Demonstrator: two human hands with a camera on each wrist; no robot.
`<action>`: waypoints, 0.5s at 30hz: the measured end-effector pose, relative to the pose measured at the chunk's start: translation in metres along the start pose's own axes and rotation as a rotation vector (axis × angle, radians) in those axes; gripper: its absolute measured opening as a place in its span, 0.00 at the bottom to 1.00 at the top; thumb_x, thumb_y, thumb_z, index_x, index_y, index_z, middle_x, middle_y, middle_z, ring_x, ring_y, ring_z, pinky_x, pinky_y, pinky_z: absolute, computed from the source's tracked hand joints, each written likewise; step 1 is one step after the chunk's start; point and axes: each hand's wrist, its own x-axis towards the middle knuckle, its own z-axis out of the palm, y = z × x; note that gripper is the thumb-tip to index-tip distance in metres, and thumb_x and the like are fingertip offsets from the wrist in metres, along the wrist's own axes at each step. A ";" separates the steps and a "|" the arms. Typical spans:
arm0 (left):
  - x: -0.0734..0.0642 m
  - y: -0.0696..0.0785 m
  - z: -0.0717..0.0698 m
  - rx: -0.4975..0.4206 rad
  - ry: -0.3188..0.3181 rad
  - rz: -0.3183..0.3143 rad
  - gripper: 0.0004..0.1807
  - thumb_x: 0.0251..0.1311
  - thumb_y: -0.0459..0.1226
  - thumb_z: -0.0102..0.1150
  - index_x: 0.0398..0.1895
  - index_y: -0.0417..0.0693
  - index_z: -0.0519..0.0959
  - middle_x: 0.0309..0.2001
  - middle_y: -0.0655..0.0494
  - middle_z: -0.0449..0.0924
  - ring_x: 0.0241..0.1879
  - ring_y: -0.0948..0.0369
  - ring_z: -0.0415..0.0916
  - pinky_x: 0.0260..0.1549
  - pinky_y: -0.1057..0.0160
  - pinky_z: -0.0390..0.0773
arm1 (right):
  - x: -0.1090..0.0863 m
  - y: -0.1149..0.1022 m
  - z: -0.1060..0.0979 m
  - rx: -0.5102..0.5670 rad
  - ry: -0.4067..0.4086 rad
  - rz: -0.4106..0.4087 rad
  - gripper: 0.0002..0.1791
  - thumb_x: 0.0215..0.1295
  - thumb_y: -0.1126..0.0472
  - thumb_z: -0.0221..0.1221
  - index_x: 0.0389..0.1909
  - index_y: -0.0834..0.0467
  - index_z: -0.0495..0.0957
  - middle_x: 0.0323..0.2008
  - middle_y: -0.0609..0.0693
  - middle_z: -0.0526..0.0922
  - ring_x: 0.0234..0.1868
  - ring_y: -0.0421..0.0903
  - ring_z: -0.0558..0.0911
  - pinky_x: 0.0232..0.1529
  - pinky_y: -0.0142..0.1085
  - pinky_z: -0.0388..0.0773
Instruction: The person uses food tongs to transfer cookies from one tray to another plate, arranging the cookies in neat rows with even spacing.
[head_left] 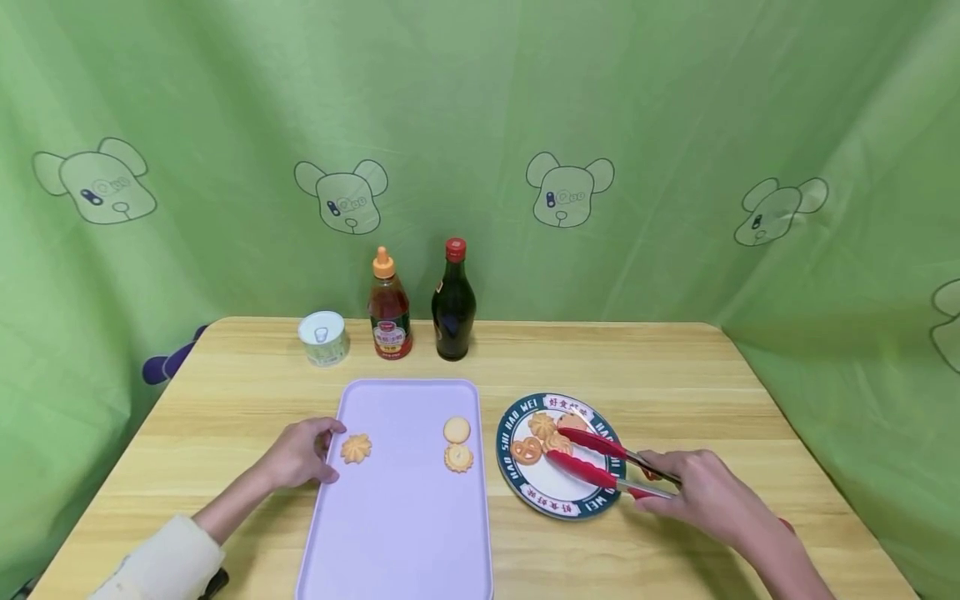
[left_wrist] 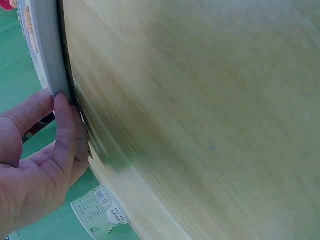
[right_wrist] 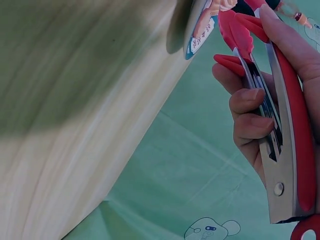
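Note:
My left hand [head_left: 303,454] pinches the left edge of a lilac tray [head_left: 397,533]; in the left wrist view, the thumb and fingers [left_wrist: 65,132] meet at its rim. On the tray lie a flower-shaped cookie [head_left: 356,448] at left, and a round cookie [head_left: 456,430] touching a scalloped cookie [head_left: 458,457] at right. My right hand [head_left: 701,492] grips metal tongs [right_wrist: 292,145] with red silicone tips and red handle strips. Over a patterned plate [head_left: 510,475], the spread tips stand about a swirl cookie [head_left: 558,442]; whether they press it I cannot tell.
On the plate are also a pretzel-shaped cookie [head_left: 526,451], a flower-shaped cookie [head_left: 542,425] and a partly hidden pinkish cookie [head_left: 572,422]. Behind the tray stand a can [head_left: 324,338], a red sauce bottle [head_left: 390,317] and a dark bottle [head_left: 453,308]. A green curtain [head_left: 480,100] hangs behind the table.

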 end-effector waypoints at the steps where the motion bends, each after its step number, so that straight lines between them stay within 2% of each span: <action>1: 0.000 0.000 0.000 -0.001 -0.001 0.001 0.37 0.28 0.25 0.74 0.52 0.33 0.75 0.34 0.49 0.74 0.30 0.59 0.69 0.28 0.65 0.74 | 0.000 0.000 0.001 0.000 -0.002 0.005 0.34 0.44 0.47 0.71 0.53 0.60 0.79 0.38 0.52 0.85 0.28 0.41 0.71 0.24 0.27 0.63; 9: 0.001 -0.002 0.001 -0.003 -0.007 0.000 0.37 0.29 0.25 0.74 0.52 0.34 0.74 0.34 0.49 0.74 0.30 0.59 0.69 0.28 0.65 0.75 | -0.001 0.002 0.005 0.002 -0.026 0.033 0.35 0.43 0.45 0.72 0.53 0.60 0.79 0.44 0.59 0.85 0.30 0.42 0.73 0.26 0.29 0.65; 15: 0.001 -0.002 0.001 -0.002 -0.007 -0.004 0.37 0.29 0.26 0.74 0.52 0.34 0.74 0.34 0.49 0.74 0.30 0.59 0.69 0.28 0.65 0.74 | -0.002 0.003 0.008 0.019 -0.018 0.033 0.34 0.43 0.47 0.72 0.52 0.59 0.80 0.41 0.56 0.86 0.29 0.42 0.72 0.22 0.27 0.63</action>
